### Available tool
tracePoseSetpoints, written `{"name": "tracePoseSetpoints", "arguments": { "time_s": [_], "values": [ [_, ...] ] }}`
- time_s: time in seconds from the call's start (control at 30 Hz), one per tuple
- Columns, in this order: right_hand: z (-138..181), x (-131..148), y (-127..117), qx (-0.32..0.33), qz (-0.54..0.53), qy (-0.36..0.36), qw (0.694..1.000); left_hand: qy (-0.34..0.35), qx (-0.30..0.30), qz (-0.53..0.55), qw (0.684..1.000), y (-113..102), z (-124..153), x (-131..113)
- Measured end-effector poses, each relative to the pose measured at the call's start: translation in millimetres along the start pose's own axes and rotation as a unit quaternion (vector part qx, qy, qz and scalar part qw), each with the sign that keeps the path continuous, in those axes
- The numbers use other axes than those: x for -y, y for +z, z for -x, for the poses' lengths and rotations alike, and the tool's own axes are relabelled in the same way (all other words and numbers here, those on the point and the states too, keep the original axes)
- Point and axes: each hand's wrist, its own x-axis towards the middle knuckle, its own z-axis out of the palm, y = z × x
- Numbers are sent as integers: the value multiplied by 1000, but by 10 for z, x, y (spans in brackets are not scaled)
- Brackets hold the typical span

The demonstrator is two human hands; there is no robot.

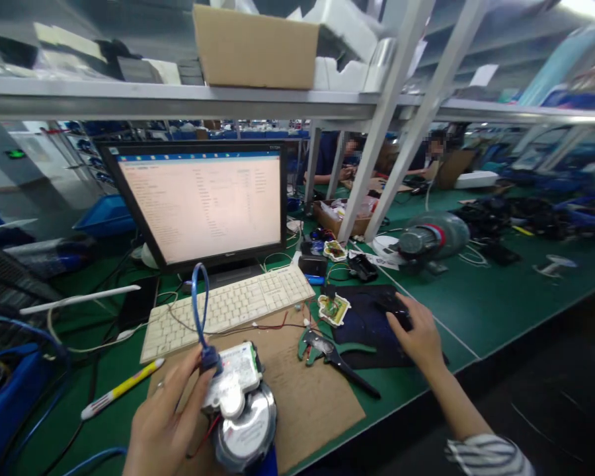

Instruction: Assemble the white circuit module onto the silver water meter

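My left hand [171,410] pinches the plug of a blue cable [198,304] between thumb and fingers, at the edge of a white electronic module [235,373]. Against the module lies a round silver part [248,426], both over a sheet of brown cardboard [307,410]. My right hand [419,330] is closed over a black computer mouse [400,311] on a dark mouse pad [367,317]. Between my hands rests a wire stripper [334,354] with green and black handles. A small circuit board in a white frame [334,309] sits at the pad's left edge.
Behind the cardboard are a white keyboard [228,307] and a lit monitor [203,205]. A yellow and white pen [123,389] lies at left. A metal post [387,119] and shelf [153,99] stand close. Two people work across the bench, beyond a motor-like tool [431,238].
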Motion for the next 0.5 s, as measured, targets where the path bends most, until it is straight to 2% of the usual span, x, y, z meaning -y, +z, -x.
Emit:
{"name": "tracePoseSetpoints", "arguments": {
  "time_s": [0.07, 0.2, 0.43, 0.5],
  "values": [
    [51, -207, 54, 28, 50, -5, 998, 29, -1, -11, 1000, 12, 22, 51],
    [158, -410, 192, 76, 58, 7, 995, 70, 6, -46, 996, 3, 33, 78],
    [152, -845, 457, 111, 38, -18, 993, 56, 26, -71, 996, 50, 26, 105],
    [165, -997, 551, 108, 22, -20, 994, 33, 23, -66, 997, 80, 55, 129]
  ]
}}
